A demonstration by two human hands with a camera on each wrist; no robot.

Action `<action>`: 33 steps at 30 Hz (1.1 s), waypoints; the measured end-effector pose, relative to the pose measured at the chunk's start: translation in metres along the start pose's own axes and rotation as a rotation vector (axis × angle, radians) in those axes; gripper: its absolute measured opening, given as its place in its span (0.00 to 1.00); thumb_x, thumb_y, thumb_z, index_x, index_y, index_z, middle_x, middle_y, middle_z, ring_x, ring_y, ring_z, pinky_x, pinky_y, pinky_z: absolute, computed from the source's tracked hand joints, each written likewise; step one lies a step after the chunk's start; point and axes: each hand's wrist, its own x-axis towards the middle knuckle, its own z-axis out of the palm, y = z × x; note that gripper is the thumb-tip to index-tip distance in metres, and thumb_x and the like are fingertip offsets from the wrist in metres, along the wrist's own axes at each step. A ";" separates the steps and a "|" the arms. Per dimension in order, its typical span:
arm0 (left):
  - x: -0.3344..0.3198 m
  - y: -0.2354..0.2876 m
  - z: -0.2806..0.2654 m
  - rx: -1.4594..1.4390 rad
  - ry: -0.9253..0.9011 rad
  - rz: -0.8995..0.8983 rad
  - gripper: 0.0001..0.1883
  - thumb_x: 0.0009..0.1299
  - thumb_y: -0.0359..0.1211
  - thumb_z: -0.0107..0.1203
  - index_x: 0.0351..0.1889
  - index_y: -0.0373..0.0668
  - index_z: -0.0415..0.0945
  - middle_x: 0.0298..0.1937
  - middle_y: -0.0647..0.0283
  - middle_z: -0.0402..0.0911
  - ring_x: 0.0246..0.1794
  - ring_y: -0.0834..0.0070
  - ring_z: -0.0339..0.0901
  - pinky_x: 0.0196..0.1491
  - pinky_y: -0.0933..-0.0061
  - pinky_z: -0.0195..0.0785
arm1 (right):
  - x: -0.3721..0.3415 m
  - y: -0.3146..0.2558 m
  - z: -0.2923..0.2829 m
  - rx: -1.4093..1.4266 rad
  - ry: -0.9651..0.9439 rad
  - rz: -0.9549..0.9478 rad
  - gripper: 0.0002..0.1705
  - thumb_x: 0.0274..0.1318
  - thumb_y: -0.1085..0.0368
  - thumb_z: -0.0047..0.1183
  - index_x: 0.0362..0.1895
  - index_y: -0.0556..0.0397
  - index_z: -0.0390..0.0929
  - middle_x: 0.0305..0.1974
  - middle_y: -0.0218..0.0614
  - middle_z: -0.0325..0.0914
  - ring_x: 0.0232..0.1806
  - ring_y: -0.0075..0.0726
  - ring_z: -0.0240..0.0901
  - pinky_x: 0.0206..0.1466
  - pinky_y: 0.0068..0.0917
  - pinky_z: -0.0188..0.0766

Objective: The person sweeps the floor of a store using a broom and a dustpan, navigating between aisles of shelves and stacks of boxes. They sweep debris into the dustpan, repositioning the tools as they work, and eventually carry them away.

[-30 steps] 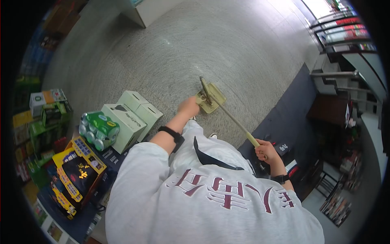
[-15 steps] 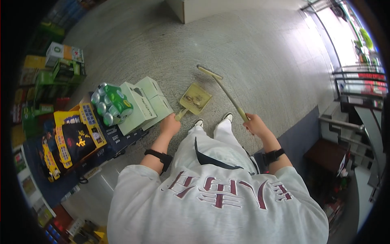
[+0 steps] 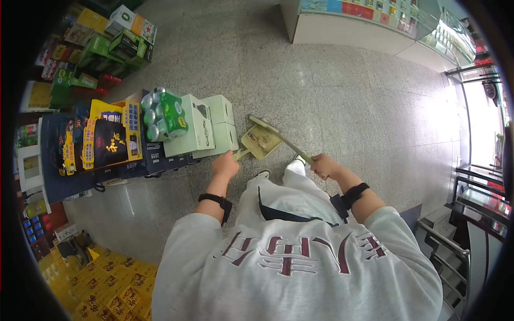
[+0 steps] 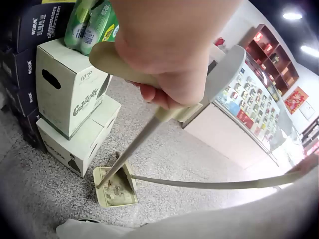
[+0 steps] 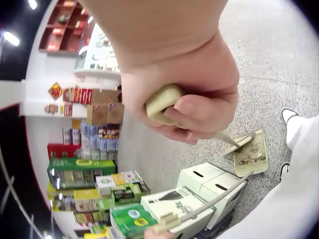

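Observation:
My left hand [image 3: 225, 165] grips the handle of a pale yellow dustpan [image 3: 261, 143] with brown debris in its pan. The right hand [image 3: 324, 166] is wrapped round the handle of a broom [image 3: 292, 146], whose narrow head lies along the far edge of the dustpan. In the left wrist view the left hand [image 4: 169, 74] closes round the thick handle end, and the dustpan [image 4: 113, 196] is low on the floor. The right wrist view has the right hand [image 5: 194, 94] with its fingers curled round the broom handle end [image 5: 162, 103].
Left of the dustpan stand white cartons [image 3: 219, 120], a green can pack [image 3: 172, 115] and a table with a yellow-and-black box [image 3: 110, 136]. A glass counter [image 3: 353, 32] is at the far side. Stair rails [image 3: 439, 238] stand at the right, stacked yellow boxes [image 3: 115, 283] at lower left.
The view has turned to the right. The broom head, apart from the dustpan half a second ago, is now at its edge. Both hands keep their hold on the handles.

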 end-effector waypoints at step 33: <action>0.067 0.123 -0.044 -0.009 0.196 -0.207 0.10 0.63 0.32 0.45 0.40 0.44 0.74 0.43 0.53 0.77 0.45 0.55 0.74 0.43 0.57 0.67 | -0.047 0.080 -0.194 0.917 -0.015 0.001 0.27 0.42 0.74 0.45 0.52 0.65 0.63 0.16 0.29 0.60 0.09 0.20 0.51 0.08 0.20 0.48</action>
